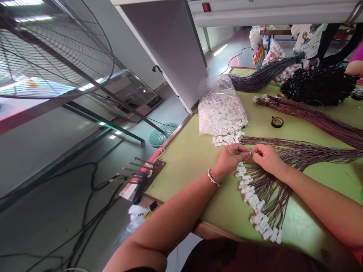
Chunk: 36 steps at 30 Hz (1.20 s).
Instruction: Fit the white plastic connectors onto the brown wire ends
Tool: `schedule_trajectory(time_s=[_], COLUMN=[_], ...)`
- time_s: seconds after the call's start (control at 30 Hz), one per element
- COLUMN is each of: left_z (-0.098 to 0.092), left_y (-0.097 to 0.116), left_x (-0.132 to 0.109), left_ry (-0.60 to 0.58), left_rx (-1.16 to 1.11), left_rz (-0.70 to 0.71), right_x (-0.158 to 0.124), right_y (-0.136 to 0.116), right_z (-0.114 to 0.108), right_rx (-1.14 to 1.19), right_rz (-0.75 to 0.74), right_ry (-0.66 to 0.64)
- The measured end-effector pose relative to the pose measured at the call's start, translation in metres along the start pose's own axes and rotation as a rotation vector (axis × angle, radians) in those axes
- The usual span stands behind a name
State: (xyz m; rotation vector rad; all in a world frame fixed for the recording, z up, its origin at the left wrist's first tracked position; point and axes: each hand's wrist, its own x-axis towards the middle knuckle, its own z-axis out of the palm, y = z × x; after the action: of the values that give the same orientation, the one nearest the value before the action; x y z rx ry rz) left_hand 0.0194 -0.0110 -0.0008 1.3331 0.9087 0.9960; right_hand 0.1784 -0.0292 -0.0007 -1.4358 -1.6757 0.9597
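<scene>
My left hand [231,158] and my right hand [266,158] meet fingertip to fingertip over the green table [187,162]. Both pinch something small between them, seemingly a white plastic connector on the end of a brown wire. Under my right hand lies a bundle of brown wires [306,153] running off to the right. Several wires fitted with white connectors [255,202] fan out below my hands towards the table's near edge. Loose white connectors [227,139] lie just beyond my left hand, spilled from a clear bag of connectors [221,109].
A roll of black tape [277,122] sits behind the wires. More wire bundles [312,115], grey cables [261,75] and a heap of black parts [317,85] fill the far table. Another person's arm [354,66] shows at far right. A large fan [51,49] stands left, with cables on the floor.
</scene>
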Motion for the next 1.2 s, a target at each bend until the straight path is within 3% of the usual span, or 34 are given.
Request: schedule_trajectory(time_s=[0.2,0.37,0.47,0.6,0.67,0.93,1.1,1.2], left_z=[-0.003,-0.011,-0.011,-0.007,-0.005,0.001,0.003,0.000], left_y=[0.005,0.005,0.003,0.002,0.001,-0.006,-0.004,0.001], left_x=[-0.001,-0.001,-0.001,-0.001,-0.001,-0.003,-0.002,-0.002], left_ry=[-0.012,-0.032,-0.022,0.020,0.025,0.027,0.040,0.002], left_rx=[-0.071,-0.153,-0.101,0.222,0.318,0.144,0.108,0.007], left_rz=[-0.131,-0.186,-0.075,0.265,0.353,0.095,0.136,0.078], right_x=[-0.003,-0.002,-0.002,-0.003,-0.004,-0.003,-0.002,-0.002], right_y=[-0.001,-0.003,-0.005,-0.008,-0.008,-0.005,-0.005,-0.004], right_z=[0.000,-0.001,0.001,0.002,0.001,0.004,0.002,0.001], right_rx=[-0.190,-0.201,-0.169,-0.016,0.036,-0.033,0.037,-0.012], right_rz=[-0.109,-0.196,-0.151,-0.045,-0.018,0.031,0.008,-0.014], right_ry=[0.041,0.077,0.072,0.052,0.045,0.055,0.050,0.072])
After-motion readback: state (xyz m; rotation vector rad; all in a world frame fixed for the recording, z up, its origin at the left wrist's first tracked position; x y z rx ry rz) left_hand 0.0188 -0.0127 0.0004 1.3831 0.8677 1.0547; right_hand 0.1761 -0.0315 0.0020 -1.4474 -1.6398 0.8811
